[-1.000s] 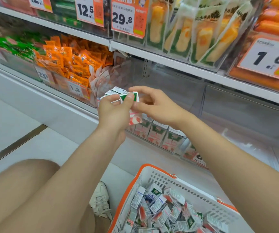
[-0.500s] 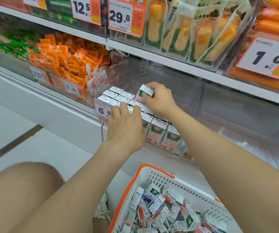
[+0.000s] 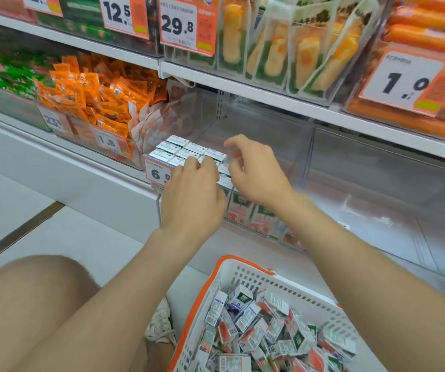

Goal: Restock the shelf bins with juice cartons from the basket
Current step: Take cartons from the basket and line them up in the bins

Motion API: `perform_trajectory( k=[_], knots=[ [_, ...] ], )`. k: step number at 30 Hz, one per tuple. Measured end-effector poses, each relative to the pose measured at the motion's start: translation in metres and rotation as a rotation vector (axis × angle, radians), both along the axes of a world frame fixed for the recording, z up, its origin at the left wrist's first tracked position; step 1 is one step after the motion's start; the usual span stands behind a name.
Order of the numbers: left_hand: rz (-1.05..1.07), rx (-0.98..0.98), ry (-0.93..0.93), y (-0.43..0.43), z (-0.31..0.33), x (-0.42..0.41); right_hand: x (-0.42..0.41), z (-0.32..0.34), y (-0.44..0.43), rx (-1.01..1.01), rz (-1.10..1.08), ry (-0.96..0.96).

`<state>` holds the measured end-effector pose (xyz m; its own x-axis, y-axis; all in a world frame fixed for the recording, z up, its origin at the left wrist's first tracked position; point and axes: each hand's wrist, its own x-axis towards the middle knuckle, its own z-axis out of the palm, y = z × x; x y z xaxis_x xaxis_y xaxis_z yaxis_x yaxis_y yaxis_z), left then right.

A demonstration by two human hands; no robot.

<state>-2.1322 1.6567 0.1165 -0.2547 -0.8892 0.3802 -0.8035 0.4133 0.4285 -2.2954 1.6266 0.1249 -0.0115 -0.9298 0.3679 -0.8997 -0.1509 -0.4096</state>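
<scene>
While both hands work over the clear shelf bin (image 3: 256,122) at the centre of the frame, most of the stock lies elsewhere. Loose juice cartons (image 3: 256,328) are heaped in the white basket (image 3: 216,280) at the lower right. Only the left end of the bin holds upright cartons (image 3: 178,149), packed in tight rows behind the price tag (image 3: 158,174).

The left hand (image 3: 193,202) has its fingers bent down onto the tops of the front rows, pressing rather than gripping as far as I can see. The right hand (image 3: 258,173) hovers just beside it at the open end of the rows, fingers loosely bent and holding nothing I can make out.

Trouble, I'd judge, would come from that open end. Nothing braces the last cartons on the right, so a push from the left hand could tip them into the bare part of the bin. A knuckle catching a carton top could also drag one up out of its row. The basket pile is jumbled too, so a hasty grab there may spill cartons over the rim.
</scene>
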Motion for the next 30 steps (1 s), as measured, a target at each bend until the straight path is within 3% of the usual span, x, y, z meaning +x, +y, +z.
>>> perform_trajectory(
  k=[2, 4, 10, 15, 19, 24, 30],
  knots=[
    [-0.027, 0.032, -0.008, 0.01, -0.004, -0.002, 0.006, 0.0, 0.051, -0.138, 0.034, -0.064],
    [-0.102, 0.111, -0.129, 0.024, -0.017, -0.006, 0.007, -0.01, 0.104, -0.152, 0.072, -0.052],
    [-0.425, 0.391, -0.646, 0.06, -0.087, -0.031, -0.024, -0.104, 0.195, 0.39, 0.011, 0.156],
    [-0.588, 0.557, -0.835, 0.066, -0.16, -0.044, -0.064, -0.186, 0.219, 0.636, -0.089, 0.125],
    [-0.59, 0.568, -0.821, 0.063, -0.209, -0.048, -0.083, -0.233, 0.222, 0.772, -0.146, 0.12],
    [-0.516, 0.519, -0.839, 0.066, -0.254, -0.06, -0.097, -0.265, 0.214, 0.765, -0.266, 0.062],
    [-0.438, 0.404, -1.113, 0.08, -0.292, -0.069, -0.084, -0.308, 0.21, 0.728, -0.23, 0.055]
  ],
)
